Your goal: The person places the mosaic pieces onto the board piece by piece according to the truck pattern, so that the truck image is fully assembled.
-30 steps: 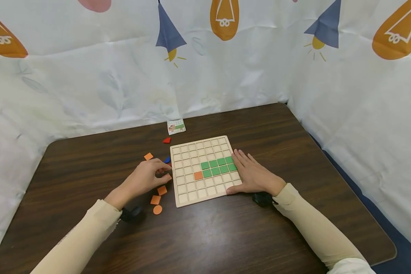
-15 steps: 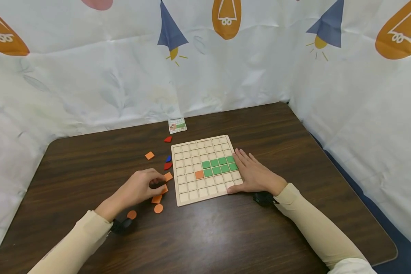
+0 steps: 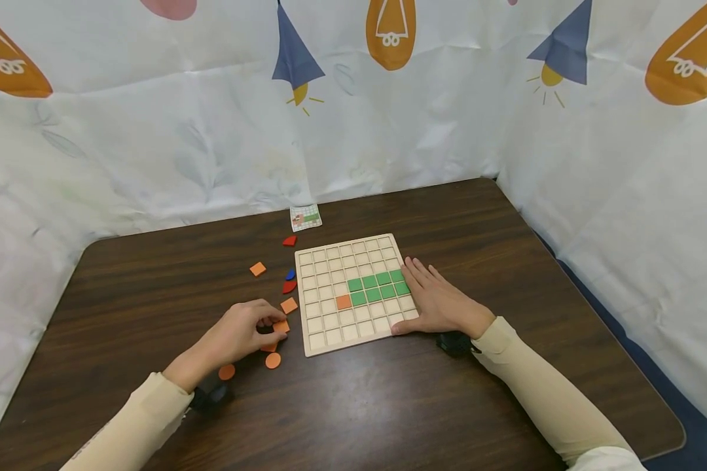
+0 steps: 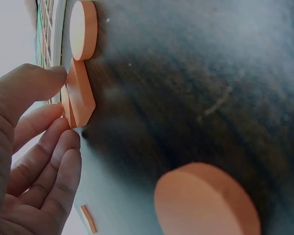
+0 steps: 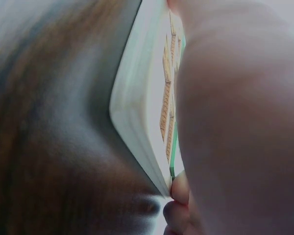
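Note:
My left hand [image 3: 238, 335] pinches an orange square tile [image 3: 281, 326] by its edges between thumb and fingertips, left of the wooden grid board [image 3: 321, 341]. In the left wrist view that tile stands close against another orange tile [image 4: 82, 95], near a round orange tile [image 4: 90, 30]. My right hand [image 3: 438, 301] lies with straight fingers along the board's right edge, thumb near its front corner. Green square tiles [image 3: 374, 294] fill two short rows on the board, with one orange square [image 3: 344, 301] at their left end. The right wrist view shows mostly the board's side [image 5: 137, 105].
Around my left hand lie orange squares [image 3: 258, 269], a round orange piece [image 3: 226, 372], red pieces [image 3: 289, 286] and a blue piece [image 3: 290, 275]. A small pattern card [image 3: 306, 218] sits at the table's back edge, before a patterned curtain [image 3: 212, 131].
My left hand has drawn back from the board's left edge, toward the front, and its fingers have come onto an orange square tile. My right hand has stayed at the board.

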`<state>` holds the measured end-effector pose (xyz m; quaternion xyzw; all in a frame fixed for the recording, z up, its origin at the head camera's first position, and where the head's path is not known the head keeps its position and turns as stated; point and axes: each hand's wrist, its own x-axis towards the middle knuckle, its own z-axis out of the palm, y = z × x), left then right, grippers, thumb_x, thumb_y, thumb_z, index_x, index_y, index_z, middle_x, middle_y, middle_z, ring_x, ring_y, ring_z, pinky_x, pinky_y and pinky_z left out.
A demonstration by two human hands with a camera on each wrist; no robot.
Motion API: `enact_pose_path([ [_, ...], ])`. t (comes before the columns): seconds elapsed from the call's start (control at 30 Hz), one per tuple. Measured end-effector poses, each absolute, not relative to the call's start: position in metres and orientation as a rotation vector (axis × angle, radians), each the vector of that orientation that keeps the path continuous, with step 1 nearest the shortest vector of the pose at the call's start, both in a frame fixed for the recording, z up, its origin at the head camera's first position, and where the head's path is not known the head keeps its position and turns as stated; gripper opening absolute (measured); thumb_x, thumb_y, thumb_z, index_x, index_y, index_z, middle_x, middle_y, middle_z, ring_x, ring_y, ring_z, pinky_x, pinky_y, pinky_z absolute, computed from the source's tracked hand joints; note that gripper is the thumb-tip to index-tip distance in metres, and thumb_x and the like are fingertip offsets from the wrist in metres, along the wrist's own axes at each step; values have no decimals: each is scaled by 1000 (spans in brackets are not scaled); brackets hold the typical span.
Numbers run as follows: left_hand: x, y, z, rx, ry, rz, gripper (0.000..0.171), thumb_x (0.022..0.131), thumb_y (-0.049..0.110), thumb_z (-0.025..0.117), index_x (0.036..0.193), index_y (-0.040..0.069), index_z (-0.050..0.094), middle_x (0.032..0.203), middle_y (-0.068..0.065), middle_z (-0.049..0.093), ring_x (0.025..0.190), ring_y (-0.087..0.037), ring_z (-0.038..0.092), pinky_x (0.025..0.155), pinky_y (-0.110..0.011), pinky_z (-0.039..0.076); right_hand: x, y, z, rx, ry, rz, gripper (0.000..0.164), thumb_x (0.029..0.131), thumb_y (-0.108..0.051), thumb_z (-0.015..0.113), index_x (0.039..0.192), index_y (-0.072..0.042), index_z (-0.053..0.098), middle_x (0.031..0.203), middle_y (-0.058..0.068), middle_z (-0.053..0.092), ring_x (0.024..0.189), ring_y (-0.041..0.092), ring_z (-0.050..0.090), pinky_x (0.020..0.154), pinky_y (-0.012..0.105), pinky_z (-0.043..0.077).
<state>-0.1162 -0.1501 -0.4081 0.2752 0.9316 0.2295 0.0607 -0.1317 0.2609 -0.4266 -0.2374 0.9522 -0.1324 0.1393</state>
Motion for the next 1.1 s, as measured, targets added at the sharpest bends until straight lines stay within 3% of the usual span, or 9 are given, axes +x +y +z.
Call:
enact_pose_path([
  [1.1, -122, -146, -410, 808, 2826, 656, 19, 88, 19, 80, 106, 14, 79, 95, 8, 73, 81, -3, 62, 70, -22, 53, -131, 261, -428, -686, 2752, -386, 129, 82, -85, 60, 166, -3, 7, 175, 19, 2, 165, 35, 5, 132, 59, 14],
])
